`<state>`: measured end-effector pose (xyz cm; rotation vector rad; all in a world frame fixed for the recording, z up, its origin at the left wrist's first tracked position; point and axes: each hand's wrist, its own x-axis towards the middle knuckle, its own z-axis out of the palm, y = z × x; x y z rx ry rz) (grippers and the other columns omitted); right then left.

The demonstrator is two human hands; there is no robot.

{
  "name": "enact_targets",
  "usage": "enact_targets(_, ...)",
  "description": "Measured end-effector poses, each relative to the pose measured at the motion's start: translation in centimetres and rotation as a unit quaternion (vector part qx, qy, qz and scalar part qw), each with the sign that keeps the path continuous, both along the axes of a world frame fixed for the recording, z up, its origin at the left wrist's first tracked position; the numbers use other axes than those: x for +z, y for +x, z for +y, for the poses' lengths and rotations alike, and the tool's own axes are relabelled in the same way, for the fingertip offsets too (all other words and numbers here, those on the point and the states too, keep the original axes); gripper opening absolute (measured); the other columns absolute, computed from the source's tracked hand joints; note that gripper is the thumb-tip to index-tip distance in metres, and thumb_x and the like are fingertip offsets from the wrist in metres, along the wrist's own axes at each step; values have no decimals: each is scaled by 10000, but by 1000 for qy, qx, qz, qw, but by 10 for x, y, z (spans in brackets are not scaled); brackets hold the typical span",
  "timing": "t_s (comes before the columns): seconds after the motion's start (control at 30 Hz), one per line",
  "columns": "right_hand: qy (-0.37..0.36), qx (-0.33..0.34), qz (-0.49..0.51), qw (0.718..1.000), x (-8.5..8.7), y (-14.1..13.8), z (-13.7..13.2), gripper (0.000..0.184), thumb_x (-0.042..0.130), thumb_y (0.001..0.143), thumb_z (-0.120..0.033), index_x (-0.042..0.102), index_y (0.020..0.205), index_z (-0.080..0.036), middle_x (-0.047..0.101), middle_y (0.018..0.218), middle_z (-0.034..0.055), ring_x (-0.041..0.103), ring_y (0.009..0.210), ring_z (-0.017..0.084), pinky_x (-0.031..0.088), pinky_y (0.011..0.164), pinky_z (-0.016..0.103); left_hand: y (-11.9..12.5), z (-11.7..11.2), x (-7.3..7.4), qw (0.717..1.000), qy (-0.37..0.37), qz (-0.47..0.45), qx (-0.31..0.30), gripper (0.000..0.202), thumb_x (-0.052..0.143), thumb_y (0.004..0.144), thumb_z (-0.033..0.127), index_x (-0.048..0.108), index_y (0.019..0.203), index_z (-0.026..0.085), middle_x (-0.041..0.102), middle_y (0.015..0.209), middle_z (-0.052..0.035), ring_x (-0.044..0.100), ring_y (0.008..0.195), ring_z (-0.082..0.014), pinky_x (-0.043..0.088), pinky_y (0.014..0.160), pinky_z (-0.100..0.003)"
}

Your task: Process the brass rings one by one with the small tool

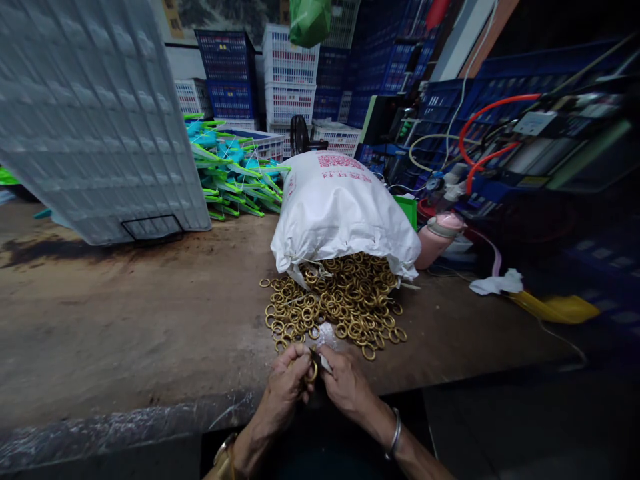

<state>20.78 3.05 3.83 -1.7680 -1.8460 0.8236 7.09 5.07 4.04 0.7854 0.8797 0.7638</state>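
Observation:
A white sack [340,207] lies on its side on the worn wooden table [125,320], spilling a heap of brass rings [340,300] toward me. Just in front of that heap, at the table's near edge, my left hand [287,387] pinches one brass ring [312,373] between its fingertips. My right hand [347,383] is closed beside it on a small dark tool with a pale end [320,360], which touches the ring. Both hands meet over the table's edge.
A large ribbed grey panel [95,113] leans at the back left. Green and blue plastic parts [230,173] are piled behind the sack. Stacked blue and white crates [290,73] fill the background. A pink bottle [440,237], a machine with red hoses [500,127], and a yellow scoop [555,307] are at the right.

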Motion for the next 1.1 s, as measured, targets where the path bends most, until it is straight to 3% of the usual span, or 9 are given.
enact_targets(0.17, -7, 30, -80, 996, 7, -3, 0, 210, 375, 721, -80, 543, 790, -184, 617, 668, 33, 523, 598, 135, 290, 558, 222, -1, 0, -2, 999, 27, 26, 1, 321, 589, 709, 472, 451, 708, 182, 469, 536, 68, 420, 402, -50, 304, 355, -137)
enact_targets(0.4, -34, 55, -103, 993, 18, -2, 1, 263, 376, 691, -54, 551, 835, -189, 638, 706, 33, 560, 639, 143, 302, 570, 220, -3, -1, 8, 996, 52, 69, 10, 326, 595, 686, 473, 453, 663, 181, 473, 514, 60, 414, 397, -56, 289, 359, -149)
enact_targets(0.53, -44, 59, -155, 985, 21, -4, 2, 298, 399, 656, -55, 553, 880, -177, 643, 714, 38, 571, 652, 155, 284, 564, 235, -4, -2, 4, 996, 56, 67, 10, 329, 588, 692, 475, 457, 648, 177, 465, 511, 62, 400, 384, -51, 283, 353, -149)
enact_targets(0.67, -42, 42, -211, 976, 18, -7, 7, 311, 422, 654, -54, 552, 913, -168, 643, 723, 44, 579, 672, 168, 265, 564, 250, -8, -7, 2, 1000, 15, 18, 17, 298, 587, 720, 443, 455, 687, 177, 467, 527, 65, 403, 393, -43, 271, 349, -132)
enact_targets(0.87, -10, -64, -252, 966, 4, 8, 25, 212, 407, 770, -78, 551, 893, -174, 647, 719, 54, 581, 641, 155, 241, 545, 252, -17, -13, 17, 995, -45, -91, -4, 278, 636, 708, 403, 507, 783, 169, 450, 520, 64, 406, 389, -47, 255, 325, -135)
enact_targets(1.0, 39, -86, -227, 969, 0, 9, 32, 100, 434, 836, -183, 525, 880, -186, 645, 739, 38, 583, 651, 149, 248, 556, 248, -17, -10, 16, 980, -119, -159, -3, 265, 657, 705, 365, 490, 775, 171, 414, 523, 74, 390, 392, -39, 251, 334, -134)
enact_targets(1.1, 77, -82, -214, 970, -3, 2, 35, 120, 466, 848, -293, 495, 910, -195, 643, 817, 39, 590, 681, 153, 256, 563, 246, -17, -7, 10, 967, -178, -183, 0, 300, 682, 689, 362, 463, 778, 178, 409, 539, 78, 398, 404, -34, 239, 342, -128)
